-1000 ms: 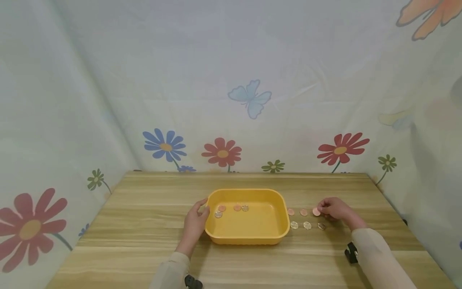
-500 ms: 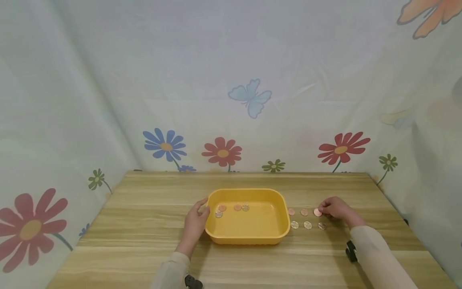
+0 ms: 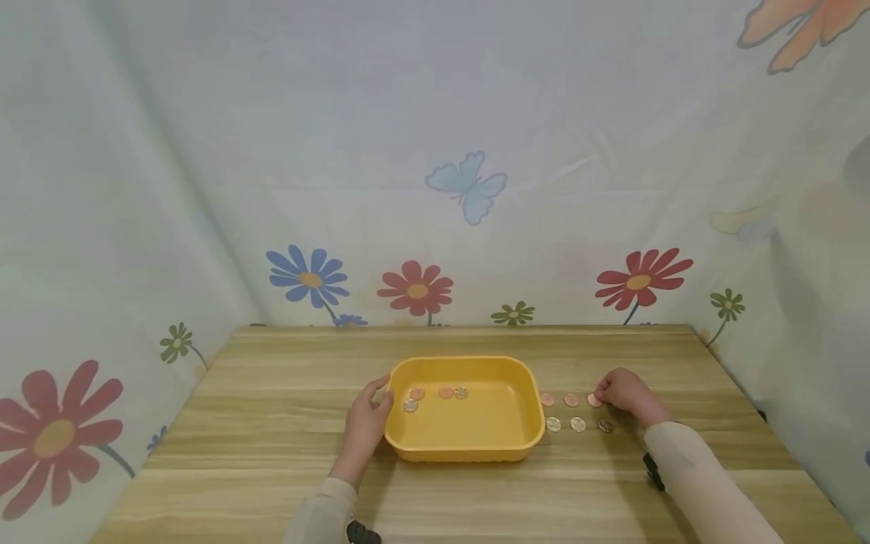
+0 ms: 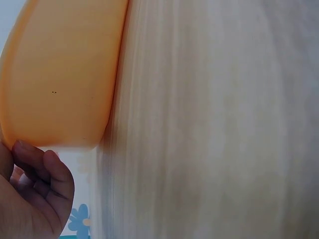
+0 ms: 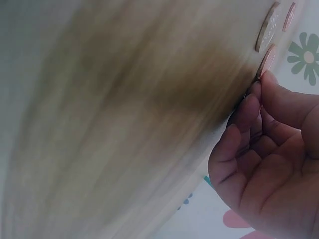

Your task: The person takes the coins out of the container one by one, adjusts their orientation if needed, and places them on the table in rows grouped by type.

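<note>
Right hand (image 3: 627,391) pinches a copper coin (image 3: 594,400) at the right end of the back row (image 3: 571,400) on the table (image 3: 272,385), right of the tray (image 3: 465,455), which has four coins (image 3: 445,393) in it; left hand (image 3: 365,423) grips the tray's left rim.

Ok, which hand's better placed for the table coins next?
Likely the right hand: its fingers touch the rightmost copper coin. The left hand is on the tray, at the end away from that coin.
</note>
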Demonstrator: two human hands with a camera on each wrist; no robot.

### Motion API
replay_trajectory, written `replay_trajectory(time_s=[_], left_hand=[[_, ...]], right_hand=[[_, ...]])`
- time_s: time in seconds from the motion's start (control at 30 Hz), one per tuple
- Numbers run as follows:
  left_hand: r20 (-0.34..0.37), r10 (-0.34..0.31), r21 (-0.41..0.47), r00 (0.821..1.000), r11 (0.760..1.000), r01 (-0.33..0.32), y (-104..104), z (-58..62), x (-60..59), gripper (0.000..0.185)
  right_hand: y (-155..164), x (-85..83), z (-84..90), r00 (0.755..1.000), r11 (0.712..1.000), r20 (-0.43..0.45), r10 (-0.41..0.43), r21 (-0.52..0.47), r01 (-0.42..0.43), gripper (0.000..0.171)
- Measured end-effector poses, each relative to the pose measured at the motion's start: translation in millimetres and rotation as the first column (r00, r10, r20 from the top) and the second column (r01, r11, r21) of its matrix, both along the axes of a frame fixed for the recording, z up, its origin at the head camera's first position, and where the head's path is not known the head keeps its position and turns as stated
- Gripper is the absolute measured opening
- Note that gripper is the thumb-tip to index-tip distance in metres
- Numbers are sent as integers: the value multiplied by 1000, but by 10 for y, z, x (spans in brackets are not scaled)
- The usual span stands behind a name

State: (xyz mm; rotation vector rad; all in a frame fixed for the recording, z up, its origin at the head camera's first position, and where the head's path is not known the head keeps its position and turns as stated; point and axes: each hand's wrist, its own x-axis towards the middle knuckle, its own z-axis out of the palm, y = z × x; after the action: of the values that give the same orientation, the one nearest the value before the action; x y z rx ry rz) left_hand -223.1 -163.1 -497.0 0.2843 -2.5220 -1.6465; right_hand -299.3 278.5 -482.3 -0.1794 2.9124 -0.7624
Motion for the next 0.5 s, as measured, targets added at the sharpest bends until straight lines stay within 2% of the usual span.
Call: replay_trajectory(time_s=[0.5], left_hand=[[8,3,13,1000,1000,-3,-7,-20,-11,45]], right_hand=[[-13,7,-10,998,999,-38,-43,9,43,17]])
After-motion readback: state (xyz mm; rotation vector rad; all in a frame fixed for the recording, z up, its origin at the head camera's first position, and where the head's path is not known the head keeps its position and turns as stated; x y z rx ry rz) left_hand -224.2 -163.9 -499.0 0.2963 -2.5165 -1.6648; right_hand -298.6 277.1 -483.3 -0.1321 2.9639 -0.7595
